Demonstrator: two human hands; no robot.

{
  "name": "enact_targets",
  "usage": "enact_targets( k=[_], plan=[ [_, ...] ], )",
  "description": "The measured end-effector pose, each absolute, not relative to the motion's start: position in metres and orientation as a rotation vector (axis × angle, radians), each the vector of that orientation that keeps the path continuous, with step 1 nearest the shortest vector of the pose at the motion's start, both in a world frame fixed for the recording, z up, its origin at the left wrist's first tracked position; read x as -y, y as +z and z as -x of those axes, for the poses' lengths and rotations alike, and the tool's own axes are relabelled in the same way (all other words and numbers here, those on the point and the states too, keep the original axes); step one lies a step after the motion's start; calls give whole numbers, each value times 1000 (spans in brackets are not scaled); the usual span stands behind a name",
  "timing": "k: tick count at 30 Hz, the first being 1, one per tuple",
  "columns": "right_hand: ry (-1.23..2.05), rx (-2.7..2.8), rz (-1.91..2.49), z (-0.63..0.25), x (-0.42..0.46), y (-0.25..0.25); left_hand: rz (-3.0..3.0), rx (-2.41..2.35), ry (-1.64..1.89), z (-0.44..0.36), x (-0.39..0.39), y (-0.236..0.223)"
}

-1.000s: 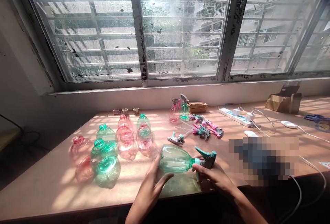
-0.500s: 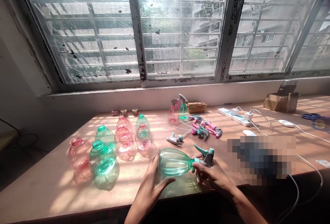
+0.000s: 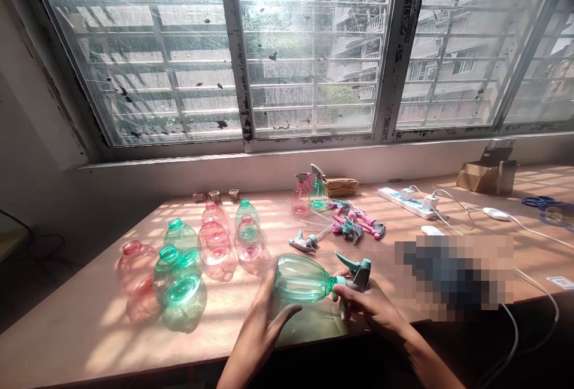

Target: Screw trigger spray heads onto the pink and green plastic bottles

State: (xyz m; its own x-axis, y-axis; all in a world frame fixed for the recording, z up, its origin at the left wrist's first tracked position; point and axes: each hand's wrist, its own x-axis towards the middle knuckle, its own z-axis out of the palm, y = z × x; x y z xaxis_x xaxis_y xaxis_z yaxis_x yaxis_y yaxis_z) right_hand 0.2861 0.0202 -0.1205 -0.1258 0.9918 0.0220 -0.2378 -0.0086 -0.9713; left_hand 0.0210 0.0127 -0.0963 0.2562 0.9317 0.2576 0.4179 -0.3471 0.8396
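A clear green spray bottle (image 3: 301, 279) lies on its side in the air between my hands, above the table's front edge. Its base rests against my left hand (image 3: 272, 305), whose thumb sticks out below the bottle. My right hand (image 3: 359, 296) grips the pale green collar at the neck, fingers closed around it. The grey and green trigger sprayer (image 3: 360, 273) sits at the neck, its lever pointing up and left. Behind the bottle, a loose grey trigger head (image 3: 304, 241) lies on the table near several pink and green sprayer heads (image 3: 354, 226).
Several open pink and green bottles (image 3: 183, 291) stand on the left. Two bottles with sprayers, one pink (image 3: 300, 198) and one green (image 3: 318, 194), stand at the back. A power strip (image 3: 406, 202), cables, a cardboard box (image 3: 487, 175) and blue scissors (image 3: 540, 202) are on the right.
The bottle, held by both hands, has shifted very slightly up and left in view. Both hands keep the same hold; nothing else has moved on the table.
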Motion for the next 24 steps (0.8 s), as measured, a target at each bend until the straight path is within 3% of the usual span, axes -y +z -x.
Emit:
enact_targets(
  k=[24],
  plan=[
    [1302, 1147, 1005, -286, -12, -113, -1920, -1184, 1035, -23, -9, -90]
  ],
)
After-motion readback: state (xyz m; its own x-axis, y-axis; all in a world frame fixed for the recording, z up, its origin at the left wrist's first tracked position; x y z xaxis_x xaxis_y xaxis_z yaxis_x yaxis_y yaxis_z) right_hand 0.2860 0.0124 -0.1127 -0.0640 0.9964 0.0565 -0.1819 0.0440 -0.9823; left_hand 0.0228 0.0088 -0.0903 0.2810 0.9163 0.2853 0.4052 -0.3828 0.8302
